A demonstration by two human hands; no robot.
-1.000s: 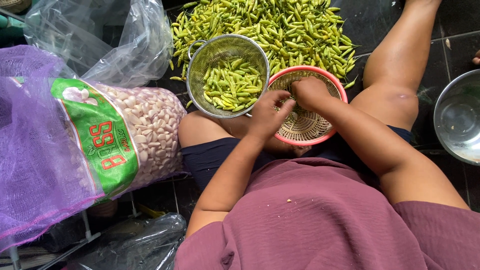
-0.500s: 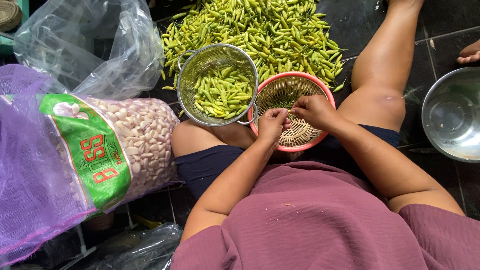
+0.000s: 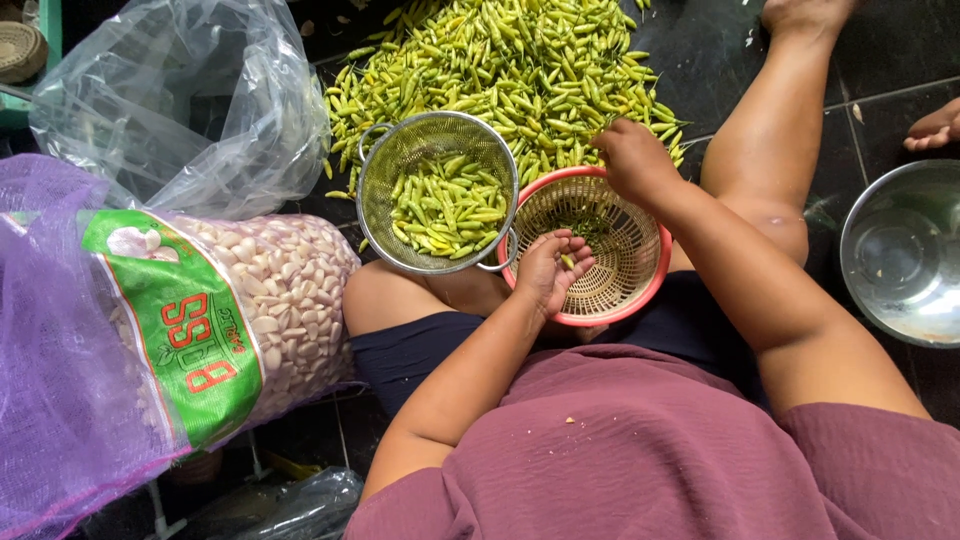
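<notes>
I sit on a dark tiled floor with a red-rimmed woven basket [image 3: 620,285] on my lap. My left hand [image 3: 552,270] rests palm-up over the basket's near rim, fingers loosely curled, a small green chilli lying by its fingers. My right hand [image 3: 632,160] reaches to the near edge of a big pile of green-yellow chillies [image 3: 500,60], its fingers closed down among them; what they pinch is hidden. A metal mesh colander [image 3: 385,165] left of the basket holds several chillies.
A purple net sack of garlic cloves [image 3: 290,290] with a green label lies at left. A crumpled clear plastic bag [image 3: 180,110] sits behind it. A steel bowl [image 3: 900,260] stands at right; another person's foot [image 3: 935,125] shows at the right edge.
My right hand has left the basket and stretched forward to the chilli pile. My left hand stayed at the basket and turned palm-up. The view has shifted.
</notes>
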